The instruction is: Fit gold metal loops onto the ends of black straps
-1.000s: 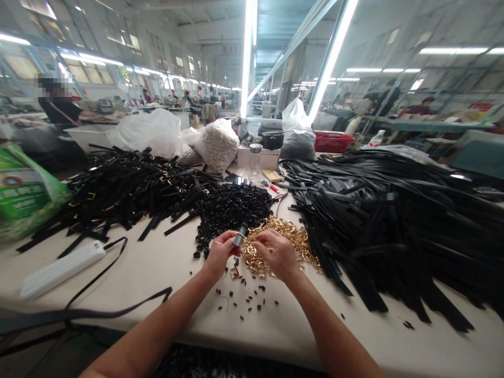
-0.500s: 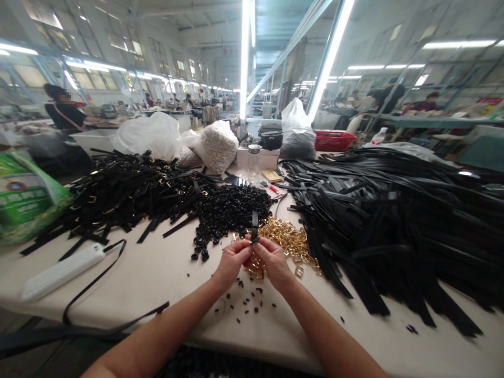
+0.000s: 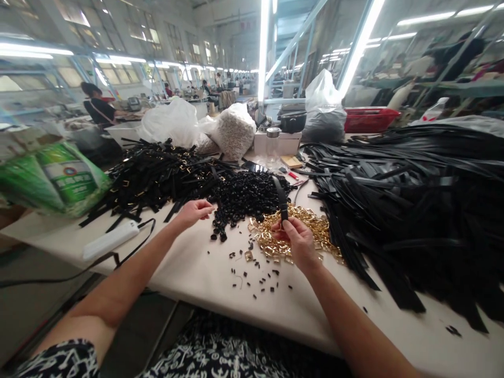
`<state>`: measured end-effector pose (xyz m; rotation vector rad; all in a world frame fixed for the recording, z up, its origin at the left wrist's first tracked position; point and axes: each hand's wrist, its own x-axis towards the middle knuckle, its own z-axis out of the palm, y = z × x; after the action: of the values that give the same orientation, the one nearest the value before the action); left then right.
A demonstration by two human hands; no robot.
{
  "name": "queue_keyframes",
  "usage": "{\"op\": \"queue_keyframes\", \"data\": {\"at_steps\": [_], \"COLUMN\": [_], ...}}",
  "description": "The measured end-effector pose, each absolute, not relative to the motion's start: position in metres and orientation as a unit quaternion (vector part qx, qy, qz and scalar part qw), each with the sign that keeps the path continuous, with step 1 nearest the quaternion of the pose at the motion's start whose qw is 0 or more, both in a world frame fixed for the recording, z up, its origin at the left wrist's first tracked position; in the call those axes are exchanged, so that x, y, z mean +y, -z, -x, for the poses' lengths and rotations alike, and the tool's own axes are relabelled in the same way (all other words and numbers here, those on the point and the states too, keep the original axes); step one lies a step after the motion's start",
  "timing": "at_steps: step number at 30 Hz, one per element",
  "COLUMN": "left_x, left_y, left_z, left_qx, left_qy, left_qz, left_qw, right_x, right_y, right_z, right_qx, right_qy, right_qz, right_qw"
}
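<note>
My right hand (image 3: 301,239) is closed around the lower end of a short black strap (image 3: 281,195), which stands up and curves over at the top. It is above the front of a heap of gold metal buckles (image 3: 313,226). Off to the left, my left hand (image 3: 196,211) has its fingers pinched together; whether anything small is between them I cannot make out. Its fingertips are beside a pile of small black loops (image 3: 248,191). Tiny black bits (image 3: 263,281) lie scattered on the pale tabletop (image 3: 177,268) in front of the buckles.
A large heap of long black straps (image 3: 394,210) covers the right side. Buckled straps (image 3: 157,173) are piled at back left, near a green package (image 3: 71,176) and a white power strip (image 3: 111,239). Behind stand plastic bags (image 3: 235,131), a glass jar (image 3: 273,144) and a red basket (image 3: 370,120).
My left hand has let go of the strap and moved left to the edge of the loop pile. My right hand still holds the strap. The view has turned and tilted.
</note>
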<state>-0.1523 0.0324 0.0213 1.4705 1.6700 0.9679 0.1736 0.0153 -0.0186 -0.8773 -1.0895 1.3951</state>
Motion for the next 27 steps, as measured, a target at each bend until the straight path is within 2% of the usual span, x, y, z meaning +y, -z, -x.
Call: {"op": "queue_keyframes", "data": {"at_steps": [3, 7, 10, 20, 27], "left_x": [0.027, 0.012, 0.001, -0.008, 0.003], "left_y": [-0.019, -0.008, 0.000, 0.010, 0.004], "left_z": [0.170, 0.155, 0.138, 0.115, 0.109], "left_qx": [0.652, 0.600, 0.590, 0.601, 0.599], "left_qy": [-0.295, -0.255, -0.252, -0.114, -0.098], "left_qz": [-0.632, -0.682, -0.698, -0.782, -0.783], "left_qw": [0.297, 0.330, 0.317, 0.119, 0.139], "right_x": [0.013, 0.013, 0.015, 0.015, 0.012], "right_y": [0.019, 0.019, 0.020, 0.022, 0.020], "right_z": [-0.173, -0.173, -0.173, -0.172, -0.171], "right_qx": [-0.486, -0.529, -0.533, -0.547, -0.559], "right_qy": [-0.577, -0.545, -0.535, -0.525, -0.529], "right_qz": [0.374, 0.384, 0.393, 0.393, 0.391], "right_qw": [0.539, 0.525, 0.524, 0.520, 0.504]}}
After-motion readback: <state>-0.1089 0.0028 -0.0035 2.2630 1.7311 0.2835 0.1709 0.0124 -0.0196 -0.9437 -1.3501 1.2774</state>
